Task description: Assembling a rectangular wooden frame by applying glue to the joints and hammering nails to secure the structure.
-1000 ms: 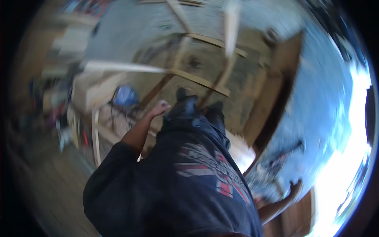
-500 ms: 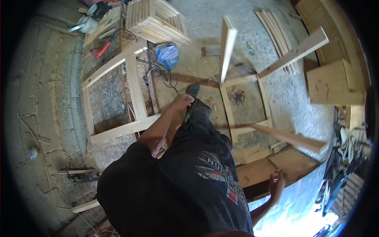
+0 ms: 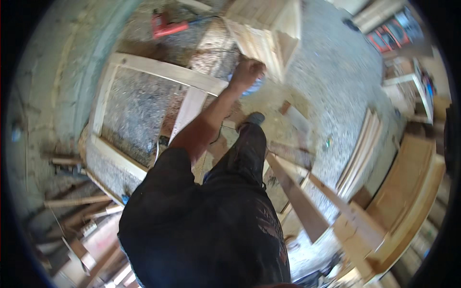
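Observation:
My left hand (image 3: 249,73) is stretched out ahead, blurred by motion. Its fingers look curled, but whether they hold anything cannot be made out. Just below it in the picture a blue plastic bag (image 3: 254,87) shows in part. The hand is also near the end of a pale wooden frame (image 3: 165,68) lying on the workbench at my left, and a stack of pale wooden frames (image 3: 261,41) stands beyond the hand. My right hand is out of view.
A red power tool (image 3: 168,29) lies on the bench. Near my right leg, boards (image 3: 297,201) rise from a frame on the floor. Long wood strips (image 3: 357,151) lie farther right, by a wooden panel (image 3: 406,177). Scrap wood (image 3: 81,201) is piled at left.
My view has swung, shifting the bench frame and the upright boards in the picture. My left hand has moved forward, away from my leg. My right hand has left the view.

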Tool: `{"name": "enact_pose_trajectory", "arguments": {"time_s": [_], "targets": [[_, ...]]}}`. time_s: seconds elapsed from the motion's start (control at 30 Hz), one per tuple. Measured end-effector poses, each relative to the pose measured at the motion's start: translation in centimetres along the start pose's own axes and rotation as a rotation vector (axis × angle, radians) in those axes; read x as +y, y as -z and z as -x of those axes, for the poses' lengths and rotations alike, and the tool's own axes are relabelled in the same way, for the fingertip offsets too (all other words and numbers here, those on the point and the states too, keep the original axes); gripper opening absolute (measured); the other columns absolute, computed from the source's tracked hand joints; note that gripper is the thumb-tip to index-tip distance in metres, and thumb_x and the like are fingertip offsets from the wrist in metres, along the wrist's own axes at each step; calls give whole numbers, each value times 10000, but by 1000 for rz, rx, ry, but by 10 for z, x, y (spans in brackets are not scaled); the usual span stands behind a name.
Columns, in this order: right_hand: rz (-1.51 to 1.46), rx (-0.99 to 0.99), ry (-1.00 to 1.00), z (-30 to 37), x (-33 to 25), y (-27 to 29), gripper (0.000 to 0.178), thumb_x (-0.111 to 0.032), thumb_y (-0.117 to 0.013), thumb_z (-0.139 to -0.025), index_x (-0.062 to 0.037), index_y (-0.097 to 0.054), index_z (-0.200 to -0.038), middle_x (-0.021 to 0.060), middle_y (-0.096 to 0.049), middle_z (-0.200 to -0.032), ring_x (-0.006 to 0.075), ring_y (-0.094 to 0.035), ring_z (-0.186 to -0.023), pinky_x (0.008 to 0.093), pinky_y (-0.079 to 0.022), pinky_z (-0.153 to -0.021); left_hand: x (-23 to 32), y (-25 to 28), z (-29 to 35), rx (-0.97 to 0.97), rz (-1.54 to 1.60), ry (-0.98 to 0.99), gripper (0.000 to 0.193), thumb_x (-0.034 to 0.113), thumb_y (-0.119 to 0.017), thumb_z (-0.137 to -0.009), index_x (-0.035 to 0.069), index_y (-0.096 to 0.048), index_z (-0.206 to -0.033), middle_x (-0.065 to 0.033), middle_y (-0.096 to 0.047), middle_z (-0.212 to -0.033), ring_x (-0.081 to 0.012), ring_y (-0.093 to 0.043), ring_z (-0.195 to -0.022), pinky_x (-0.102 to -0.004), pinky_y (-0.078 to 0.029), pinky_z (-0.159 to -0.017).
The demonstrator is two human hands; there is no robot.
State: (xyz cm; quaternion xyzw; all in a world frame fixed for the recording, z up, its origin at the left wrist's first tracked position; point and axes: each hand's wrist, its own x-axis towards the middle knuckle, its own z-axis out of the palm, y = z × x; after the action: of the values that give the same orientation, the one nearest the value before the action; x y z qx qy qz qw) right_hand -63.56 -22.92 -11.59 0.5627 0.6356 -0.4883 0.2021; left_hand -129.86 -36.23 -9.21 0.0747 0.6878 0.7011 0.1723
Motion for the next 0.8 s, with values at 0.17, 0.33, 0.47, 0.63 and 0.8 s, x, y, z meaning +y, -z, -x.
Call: {"name": "enact_pose_trajectory", "arguments": {"time_s": [0.17,0.33,0.47,0.63,0.8], "targets": [[51,-58,42,-60,-14,44,305,-185,-692,-916,-32,-623,-1171,164,-718,-905,218,-703,-819,362,-555,-690,-13,107,62,948,-787,-301,161,142,-701,-884,6,-633,-936,-128,-660,-810,-251,-656,-693,-373,-519,-625],[75,-64,194,-108,8,60,309,-185,-684,-926,-19,-616,-1177,161,-718,-919,207,-699,-840,355,-556,-695,-73,216,98,1328,-49,268,440,232,-768,-846,18,-559,-1169,-179,-616,-1077,-301,-609,-840,-419,-531,-716],[143,-32,440,-120,54,59,312,-184,-677,-933,-8,-611,-1183,159,-718,-930,198,-696,-856,349,-557,-699,-102,227,77,786,360,196,546,315,-728,-891,88,-510,-1337,-157,-600,-1176,-289,-617,-947,-439,-549,-752],[-290,-19,238,-80,124,35,383,-169,-632,-968,3,-513,-1288,186,-675,-1010,238,-687,-903,326,-574,-767,-69,227,56,848,795,194,608,475,-668,-921,42,-519,-1321,-149,-620,-1181,-287,-646,-969,-427,-566,-756],[189,189,500,-4,195,7,467,-244,-721,-880,-51,-553,-1271,196,-687,-926,303,-695,-836,410,-543,-675,24,221,130,472,521,-328,536,422,-587,-985,-22,-503,-1273,-188,-599,-1126,-319,-606,-1035,-470,-536,-902]]}}
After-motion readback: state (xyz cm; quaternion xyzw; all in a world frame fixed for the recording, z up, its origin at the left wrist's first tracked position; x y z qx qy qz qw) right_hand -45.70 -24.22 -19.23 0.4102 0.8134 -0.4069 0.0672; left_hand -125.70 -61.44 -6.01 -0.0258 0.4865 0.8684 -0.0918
